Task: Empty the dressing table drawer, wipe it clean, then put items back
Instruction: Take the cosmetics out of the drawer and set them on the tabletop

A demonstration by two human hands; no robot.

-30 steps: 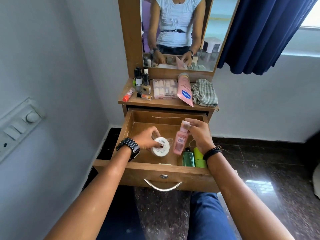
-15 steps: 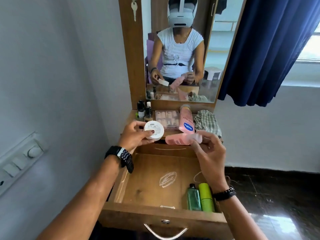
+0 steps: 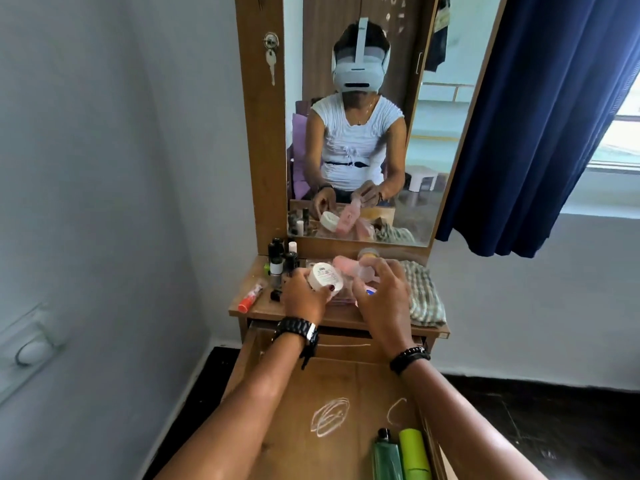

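Above the dressing-table counter [image 3: 263,308], at the centre of the frame, both hands hold items over the shelf beneath the mirror [image 3: 360,133]. At centre left, the left hand [image 3: 304,299] grips a round white jar [image 3: 325,277], fingers curled around its side, its labelled flat face tilted up toward the camera. Just to its right, the right hand [image 3: 379,299] pinches a pink bottle [image 3: 349,266], which lies nearly horizontal, its long axis running left to right, its pink body pointing left toward the jar and its clear end inside the fingers. Jar and bottle sit just beside each other; whether they touch cannot be told. Across the lower centre, the open drawer [image 3: 311,393] shows white scribble marks on its wooden floor. At its lower right, a green bottle [image 3: 386,457] and a lime-green tube [image 3: 414,453] lie side by side, long axes running toward the counter. On the counter stand small dark bottles [image 3: 278,258] at left, a red-capped tube [image 3: 250,298] at the edge and a checked cloth [image 3: 424,292] at right.
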